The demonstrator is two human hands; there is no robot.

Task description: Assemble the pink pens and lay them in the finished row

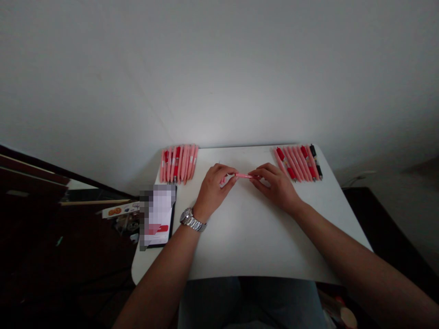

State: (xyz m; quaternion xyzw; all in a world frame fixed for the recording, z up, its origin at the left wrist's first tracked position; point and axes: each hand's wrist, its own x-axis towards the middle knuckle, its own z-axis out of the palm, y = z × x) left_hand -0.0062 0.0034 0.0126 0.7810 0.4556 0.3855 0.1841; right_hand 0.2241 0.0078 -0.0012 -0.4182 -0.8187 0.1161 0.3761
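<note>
White table (247, 246), pale wall (219, 73) behind. Left hand (216, 185) and right hand (274, 186) pinch opposite ends of a pink pen (243, 175) mid-table — between left pens (178, 163) and right pens (297, 163). Phone (160, 228) lies left, near the watch (192, 220).

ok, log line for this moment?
left hand: pinches pink pen; right hand: pinches same pen; left pen row, right pen row: on table

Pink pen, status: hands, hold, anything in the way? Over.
Left hand pinching one end, right hand the other. Pink pen crosswise between them, over white table. No obstruction seen there; phone left, pens at both far corners.
</note>
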